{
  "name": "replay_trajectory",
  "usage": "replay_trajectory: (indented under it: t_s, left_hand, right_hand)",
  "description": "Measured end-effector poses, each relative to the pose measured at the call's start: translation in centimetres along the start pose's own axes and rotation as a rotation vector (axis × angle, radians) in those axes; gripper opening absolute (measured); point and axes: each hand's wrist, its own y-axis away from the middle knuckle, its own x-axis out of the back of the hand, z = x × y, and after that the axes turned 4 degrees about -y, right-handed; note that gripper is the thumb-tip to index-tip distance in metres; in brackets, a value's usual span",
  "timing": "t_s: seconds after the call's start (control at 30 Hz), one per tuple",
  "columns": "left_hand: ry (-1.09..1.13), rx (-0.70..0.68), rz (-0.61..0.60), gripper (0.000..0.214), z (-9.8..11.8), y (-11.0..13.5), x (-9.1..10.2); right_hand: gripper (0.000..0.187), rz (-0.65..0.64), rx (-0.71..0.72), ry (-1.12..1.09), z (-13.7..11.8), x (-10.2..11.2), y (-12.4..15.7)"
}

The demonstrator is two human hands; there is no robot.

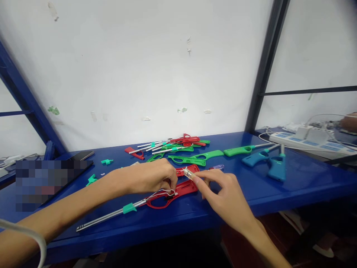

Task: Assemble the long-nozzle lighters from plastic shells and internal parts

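Observation:
A red lighter handle half (184, 189) lies on the blue table, its inner side up, with a metal barrel (100, 219) and a turquoise clip (129, 208) reaching to the left. My left hand (156, 175) is over this handle, fingers pinched at its trigger area beside thin white wires (160, 194) and a black part. What its fingertips grip is hidden. My right hand (223, 188) holds a small clear lighter fuel tank (190, 174) with a white end between thumb and fingers, just above the handle. A second red handle half (195, 168) lies behind.
Several red and green lighter shells with metal barrels (158, 144) are piled at the back. A green lighter (237, 150) and two blue lighters (277, 169) lie right, near a white power strip (312, 142). Turquoise pieces (91, 180) and a dark flat device (82, 155) are left.

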Motion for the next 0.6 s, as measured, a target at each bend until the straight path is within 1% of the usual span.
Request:
replay_trajectory:
  t_s: [0.13,0.3,0.43,0.53,0.6]
  left_hand:
    - [-0.01,-0.023,0.027,0.028,0.27,0.21,-0.06]
    - [-0.01,-0.065,0.072,0.029,0.33,0.41,-0.38]
    - [-0.014,-0.067,0.109,0.025,0.19,0.64,-0.86]
    - [-0.005,-0.057,0.114,0.022,0.12,0.88,-0.88]
    - [0.026,-0.049,0.098,0.021,0.07,1.01,-0.67]
  right_hand:
    - [0.024,-0.006,0.02,0.011,-0.1,-0.02,-0.01]
    - [0.022,-0.008,0.023,0.001,-0.21,0.01,0.08]
    - [0.021,-0.008,0.017,0.005,-0.24,-0.01,0.02]
    - [0.021,-0.001,0.024,0.009,-0.1,-0.1,0.0]
    - [0.02,0.005,0.021,0.008,-0.02,-0.14,0.03]
